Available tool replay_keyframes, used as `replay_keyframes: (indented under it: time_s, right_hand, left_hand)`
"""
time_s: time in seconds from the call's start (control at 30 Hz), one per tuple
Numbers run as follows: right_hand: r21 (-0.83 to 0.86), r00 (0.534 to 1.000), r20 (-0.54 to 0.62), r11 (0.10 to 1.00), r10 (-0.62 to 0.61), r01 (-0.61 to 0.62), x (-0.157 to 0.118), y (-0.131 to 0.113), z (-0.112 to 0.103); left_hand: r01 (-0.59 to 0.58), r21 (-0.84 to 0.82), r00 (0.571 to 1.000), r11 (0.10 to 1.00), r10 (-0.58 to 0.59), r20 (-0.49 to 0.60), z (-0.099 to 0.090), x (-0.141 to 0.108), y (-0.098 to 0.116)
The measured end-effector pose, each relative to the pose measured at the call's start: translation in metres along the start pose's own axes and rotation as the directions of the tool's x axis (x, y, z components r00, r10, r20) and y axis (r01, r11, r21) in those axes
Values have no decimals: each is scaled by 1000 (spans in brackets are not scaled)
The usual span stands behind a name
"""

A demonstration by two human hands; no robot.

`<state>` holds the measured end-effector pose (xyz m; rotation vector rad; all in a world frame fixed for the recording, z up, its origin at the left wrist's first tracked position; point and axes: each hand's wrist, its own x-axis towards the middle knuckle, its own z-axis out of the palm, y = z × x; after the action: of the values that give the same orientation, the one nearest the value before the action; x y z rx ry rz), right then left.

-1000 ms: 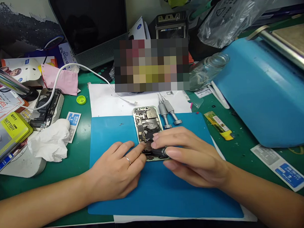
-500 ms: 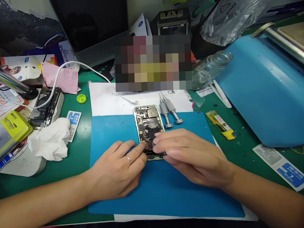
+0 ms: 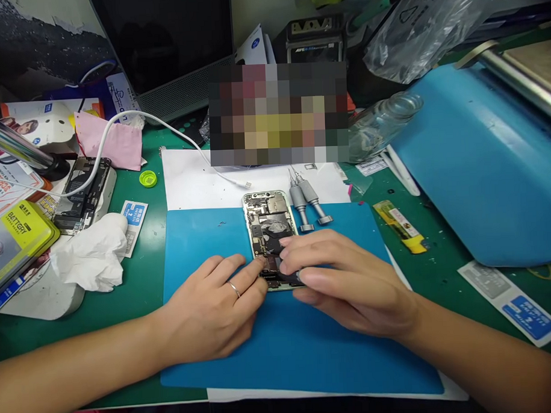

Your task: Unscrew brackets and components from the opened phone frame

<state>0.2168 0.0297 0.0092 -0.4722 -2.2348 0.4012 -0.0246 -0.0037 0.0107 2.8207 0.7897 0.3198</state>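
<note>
On a blue mat lies an opened smartphone, its circuit boards, battery and metal frame exposed. My left hand, with a ring on one finger, holds the phone's lower left edge; its fingertips lie close together there. Over the lower right part of the phone my right hand is curved, fingers apart and fingertips at the inner parts. No tool shows in it. Just right of the phone lie two grey precision screwdrivers, tips pointing away from me. My fingers hide the phone's bottom corners.
A white cable ends near the phone's top. At left are a second opened phone, crumpled tissue and a yellow battery box. A glass jar, a yellow strip and a blue sheet lie right.
My right hand's fingers have shifted slightly and spread a little more over the phone's lower right. My left hand and the phone stay in place.
</note>
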Motion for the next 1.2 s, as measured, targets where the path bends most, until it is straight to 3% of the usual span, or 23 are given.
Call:
replay_keyframes:
  time_s: [0.27,0.43,0.87,1.2]
  right_hand:
    - [60,1000,-15,998,3,-2,0,-1,1]
    - [-5,999,-49,1000,15,-15,0,2,1]
    - [-64,999,2,997,-35,35,-1,0,0]
    - [8,1000,-14,1000,-19,19,-2,-1,0]
  left_hand:
    - [-9,9,1000,1000,9,0,0,0,0]
    - [-11,10,1000,1000,11,1,-1,0,-1]
    - [-11,15,1000,1000,11,-4,0,0,-1]
    - [-8,22,1000,1000,8,-3,0,-1,-1]
